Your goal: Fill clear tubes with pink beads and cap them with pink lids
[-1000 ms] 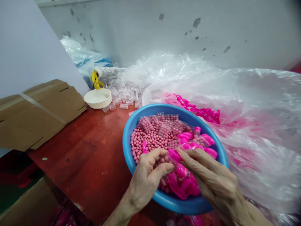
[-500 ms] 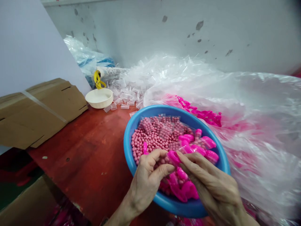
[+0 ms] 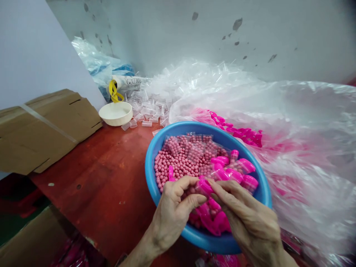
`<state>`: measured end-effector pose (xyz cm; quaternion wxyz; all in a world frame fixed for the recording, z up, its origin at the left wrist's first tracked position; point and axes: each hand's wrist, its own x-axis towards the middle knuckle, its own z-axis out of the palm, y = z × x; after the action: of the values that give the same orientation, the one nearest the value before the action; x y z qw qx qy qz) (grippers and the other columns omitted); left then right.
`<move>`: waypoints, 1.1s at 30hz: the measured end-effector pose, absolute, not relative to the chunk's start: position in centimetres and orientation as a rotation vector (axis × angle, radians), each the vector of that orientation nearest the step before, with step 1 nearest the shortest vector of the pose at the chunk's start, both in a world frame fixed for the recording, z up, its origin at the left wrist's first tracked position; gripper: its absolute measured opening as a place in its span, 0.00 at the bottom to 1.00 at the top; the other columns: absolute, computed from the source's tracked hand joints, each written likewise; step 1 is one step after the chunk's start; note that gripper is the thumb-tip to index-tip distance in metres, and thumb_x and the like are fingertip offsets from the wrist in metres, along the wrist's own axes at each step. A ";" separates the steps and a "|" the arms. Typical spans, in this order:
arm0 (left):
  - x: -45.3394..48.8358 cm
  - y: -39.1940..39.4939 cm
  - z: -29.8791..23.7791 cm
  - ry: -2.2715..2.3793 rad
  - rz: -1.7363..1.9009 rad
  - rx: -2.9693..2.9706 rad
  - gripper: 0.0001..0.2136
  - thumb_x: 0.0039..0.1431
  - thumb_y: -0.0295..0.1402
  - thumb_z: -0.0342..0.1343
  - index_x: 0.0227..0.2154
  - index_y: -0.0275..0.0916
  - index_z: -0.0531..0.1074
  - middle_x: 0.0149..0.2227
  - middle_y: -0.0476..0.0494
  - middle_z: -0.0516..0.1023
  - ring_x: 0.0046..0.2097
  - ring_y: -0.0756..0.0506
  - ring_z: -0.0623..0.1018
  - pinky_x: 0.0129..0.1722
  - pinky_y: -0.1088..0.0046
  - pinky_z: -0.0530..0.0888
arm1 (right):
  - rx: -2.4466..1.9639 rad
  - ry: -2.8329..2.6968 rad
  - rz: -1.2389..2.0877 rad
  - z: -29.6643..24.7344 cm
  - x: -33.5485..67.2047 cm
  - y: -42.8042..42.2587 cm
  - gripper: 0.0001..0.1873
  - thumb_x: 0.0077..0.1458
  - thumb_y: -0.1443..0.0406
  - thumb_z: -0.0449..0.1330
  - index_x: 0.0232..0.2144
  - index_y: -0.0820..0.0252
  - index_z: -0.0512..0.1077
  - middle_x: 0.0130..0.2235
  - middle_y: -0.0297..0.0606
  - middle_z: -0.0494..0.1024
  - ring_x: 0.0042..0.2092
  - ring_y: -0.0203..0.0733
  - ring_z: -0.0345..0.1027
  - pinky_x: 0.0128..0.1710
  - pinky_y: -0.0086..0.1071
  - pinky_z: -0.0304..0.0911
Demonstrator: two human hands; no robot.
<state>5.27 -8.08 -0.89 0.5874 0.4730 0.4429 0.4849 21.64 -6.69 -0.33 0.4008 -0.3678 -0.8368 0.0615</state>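
Note:
Over a blue basin (image 3: 150,170), my left hand (image 3: 172,209) pinches a small clear tube (image 3: 191,190) with pink beads inside, its body partly hidden by my fingers. My right hand (image 3: 249,213) has thumb and fingers closed on the bright pink cap (image 3: 204,185) at the tube's right end. Loose pink beads (image 3: 174,165) fill the basin's left side. Bead-filled clear tubes (image 3: 194,152) lie on them toward the back. Several pink-capped pieces (image 3: 234,175) rest at the right, and more pink plastic parts (image 3: 211,220) lie below my hands.
On the red tabletop (image 3: 111,178) stands a white bowl (image 3: 116,113) near yellow tape (image 3: 114,91). Empty clear tubes (image 3: 147,111) are strewn behind. A plastic bag (image 3: 292,111) with loose pink caps (image 3: 247,136) spreads at the right. Flattened cardboard (image 3: 47,129) leans at the left.
My hands have barely moved and keep the same hold on the tube and its pink cap. The whole view has shifted slightly.

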 end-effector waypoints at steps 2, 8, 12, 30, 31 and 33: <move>5.2 -8.1 -0.9 1.022 1.123 1.084 0.05 0.56 0.29 0.56 0.34 0.36 0.75 0.25 0.51 0.69 0.27 0.53 0.66 0.27 0.79 0.65 | -0.909 -2.149 0.162 -0.5 21.6 -6.7 0.30 0.56 0.77 0.53 0.58 0.49 0.61 0.41 0.38 0.76 0.39 0.39 0.74 0.34 0.27 0.73; 5.2 -8.2 -1.1 1.011 1.144 1.015 0.03 0.56 0.29 0.56 0.31 0.35 0.72 0.23 0.53 0.67 0.25 0.55 0.64 0.24 0.81 0.63 | -0.871 -2.200 -0.116 -1.9 21.3 -6.7 0.27 0.60 0.67 0.53 0.61 0.58 0.56 0.42 0.45 0.76 0.42 0.46 0.73 0.38 0.35 0.73; 5.3 -7.9 -0.8 0.867 1.161 0.836 0.03 0.58 0.29 0.55 0.33 0.35 0.69 0.27 0.51 0.69 0.27 0.55 0.67 0.27 0.82 0.66 | -0.986 -2.265 -0.265 -2.2 19.8 -6.6 0.35 0.57 0.52 0.54 0.58 0.73 0.57 0.47 0.56 0.73 0.49 0.57 0.68 0.44 0.46 0.70; 4.9 -7.3 -1.2 0.724 1.190 0.775 0.04 0.60 0.32 0.54 0.36 0.37 0.68 0.30 0.50 0.69 0.31 0.53 0.69 0.32 0.80 0.68 | -0.799 -2.159 -0.369 -0.5 17.9 -5.2 0.23 0.51 0.62 0.61 0.47 0.70 0.65 0.32 0.49 0.78 0.34 0.48 0.74 0.32 0.35 0.72; 4.9 -7.4 -1.2 0.742 1.195 0.781 0.06 0.60 0.32 0.54 0.38 0.37 0.68 0.30 0.50 0.69 0.31 0.53 0.69 0.31 0.80 0.67 | -0.815 -2.163 -0.331 -0.6 17.7 -5.3 0.24 0.51 0.62 0.61 0.48 0.70 0.64 0.33 0.49 0.78 0.35 0.48 0.74 0.32 0.36 0.73; 5.0 -7.4 -1.2 0.773 1.218 0.785 0.08 0.60 0.33 0.54 0.41 0.38 0.67 0.30 0.50 0.70 0.29 0.53 0.69 0.29 0.81 0.67 | -0.887 -2.164 -0.204 -0.8 17.5 -5.4 0.23 0.53 0.62 0.58 0.49 0.70 0.63 0.36 0.51 0.77 0.38 0.50 0.74 0.33 0.37 0.73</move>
<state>5.01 -7.37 -1.15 0.6812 0.3499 0.3444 0.5430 17.47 -5.38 -0.83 0.3868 -0.3485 -0.8500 -0.0800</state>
